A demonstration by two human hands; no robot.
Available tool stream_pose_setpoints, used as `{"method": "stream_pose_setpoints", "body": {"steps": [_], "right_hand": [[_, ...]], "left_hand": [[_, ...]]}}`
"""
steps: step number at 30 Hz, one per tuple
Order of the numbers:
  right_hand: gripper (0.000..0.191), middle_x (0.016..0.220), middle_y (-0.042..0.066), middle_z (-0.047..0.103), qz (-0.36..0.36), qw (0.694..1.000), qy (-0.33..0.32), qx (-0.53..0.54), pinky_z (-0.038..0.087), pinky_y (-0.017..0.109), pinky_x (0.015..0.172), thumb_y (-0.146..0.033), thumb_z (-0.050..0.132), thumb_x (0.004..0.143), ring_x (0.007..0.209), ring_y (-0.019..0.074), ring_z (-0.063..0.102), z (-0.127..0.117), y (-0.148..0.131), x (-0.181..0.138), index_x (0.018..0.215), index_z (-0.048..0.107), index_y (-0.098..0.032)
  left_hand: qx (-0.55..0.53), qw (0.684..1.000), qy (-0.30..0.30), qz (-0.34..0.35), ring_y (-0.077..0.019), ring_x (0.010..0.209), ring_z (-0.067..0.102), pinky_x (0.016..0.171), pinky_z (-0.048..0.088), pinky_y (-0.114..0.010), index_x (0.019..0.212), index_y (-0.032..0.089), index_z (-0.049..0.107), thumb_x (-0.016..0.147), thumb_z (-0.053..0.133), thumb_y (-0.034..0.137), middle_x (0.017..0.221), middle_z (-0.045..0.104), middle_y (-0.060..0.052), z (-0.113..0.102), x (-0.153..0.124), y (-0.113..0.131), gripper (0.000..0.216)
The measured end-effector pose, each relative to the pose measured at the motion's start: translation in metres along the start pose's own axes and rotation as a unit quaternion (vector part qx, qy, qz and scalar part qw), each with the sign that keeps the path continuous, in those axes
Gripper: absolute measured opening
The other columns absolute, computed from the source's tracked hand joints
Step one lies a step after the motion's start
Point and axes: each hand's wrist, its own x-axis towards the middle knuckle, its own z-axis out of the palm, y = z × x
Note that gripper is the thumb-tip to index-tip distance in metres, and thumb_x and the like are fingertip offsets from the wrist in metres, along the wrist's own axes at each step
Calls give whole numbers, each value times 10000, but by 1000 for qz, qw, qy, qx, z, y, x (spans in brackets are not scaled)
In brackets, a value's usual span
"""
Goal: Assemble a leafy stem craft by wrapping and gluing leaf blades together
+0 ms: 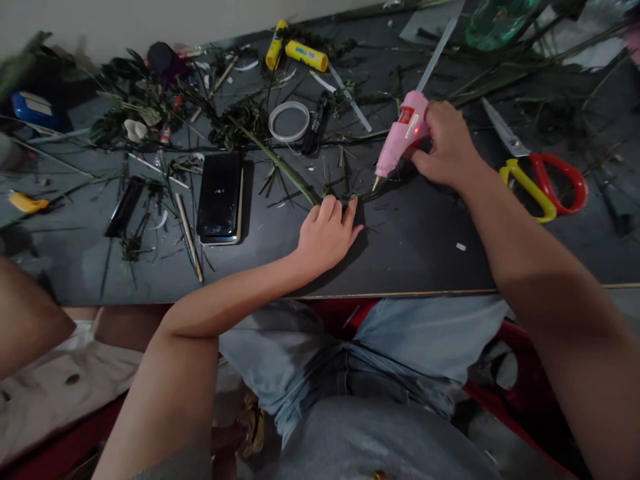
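The fingers of the right hand [445, 147] are wrapped around the handle of a pink glue gun [404, 137], a red light glowing on its side. The fingers of the left hand [327, 235] are curled at the near end of a green stem [285, 168]; whether they pinch it or merely press it down, I cannot tell. The gun's metal nozzle [377, 181] points down, just beside the left fingertips, and a translucent glue stick [437, 53] juts from its back.

The left hand rests low at the bench [400, 257], palm down, its forearm coming in from the lower left; the right forearm reaches in from the lower right, with scissors [545, 180] beside it.

Beyond the stem lie a tape roll [273, 120] and two yellow tubes [306, 55], their contents hidden. At the far right edge is a green see-through container [500, 25]; what it holds is unclear.
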Motion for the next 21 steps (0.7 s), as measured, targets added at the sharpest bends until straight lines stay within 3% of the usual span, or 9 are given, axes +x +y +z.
{"method": "stream_pose_setpoints", "body": {"steps": [7, 21], "right_hand": [[323, 1117, 122, 629, -17, 997, 73, 8, 383, 523, 805, -326, 615, 696, 1051, 377, 564, 13, 16, 1, 946, 411, -331], [297, 1211, 165, 630, -31, 997, 55, -42, 371, 530, 877, -351, 591, 753, 1138, 386, 553, 12, 6, -2, 1009, 451, -301]], "left_hand": [[2, 999, 47, 16, -276, 1141, 608, 854, 503, -340, 1476, 61, 510, 1057, 333, 281, 1061, 699, -194, 9, -1, -1, 505], [-18, 999, 33, 20, -297, 1163, 623, 869, 510, -361, 1457, 59, 533, 1054, 344, 262, 1070, 697, -215, 5, 0, -2, 490]]}}
